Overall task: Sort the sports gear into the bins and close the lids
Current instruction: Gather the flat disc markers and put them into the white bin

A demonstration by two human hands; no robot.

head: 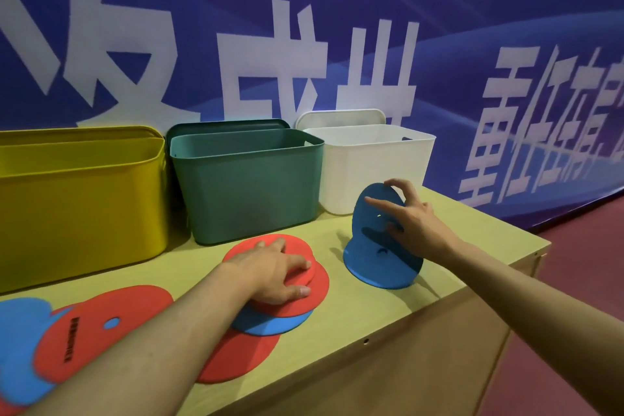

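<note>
Flat red and blue foam discs lie on the wooden table (388,311). My left hand (277,272) rests on a stack of red discs (319,284), fingers curled over the top one's edge. My right hand (408,214) grips a blue disc (371,213), tilted upright on top of another blue disc (374,267). Three bins stand behind with no lids on them: yellow (84,199), green (250,186) and white (368,162). Each has its lid (341,117) leaning behind it.
More red discs (101,331) and blue discs (20,348) overlap at the table's near left. A blue banner wall (304,10) with white characters rises right behind the bins. The table ends at right, with red floor (574,331) beyond.
</note>
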